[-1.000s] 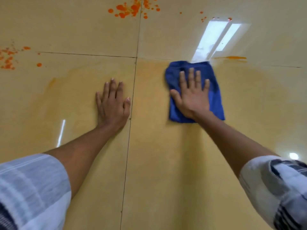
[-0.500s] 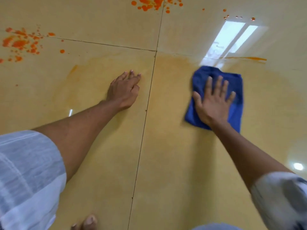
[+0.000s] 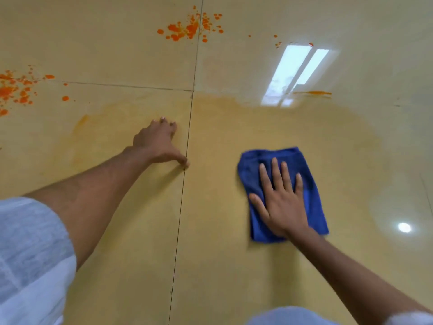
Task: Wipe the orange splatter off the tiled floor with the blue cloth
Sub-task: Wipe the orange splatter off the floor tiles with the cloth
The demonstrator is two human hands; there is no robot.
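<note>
Your right hand point(image 3: 282, 202) lies flat, fingers spread, palm down on the folded blue cloth point(image 3: 311, 191), which rests on the glossy beige tiled floor point(image 3: 131, 231) just right of a grout line. Your left hand point(image 3: 157, 143) props on fingertips and thumb, holding nothing. Keep the palm weight even and carry the cloth forward into the wet orange splatter cluster point(image 3: 187, 29) straddling the far grout line, judged the nearest unwiped patch. Count: one cloth; two hands; two large splatter clusters, the second point(image 3: 14, 90) at far left; one orange streak point(image 3: 312, 92); a few stray dots.
</note>
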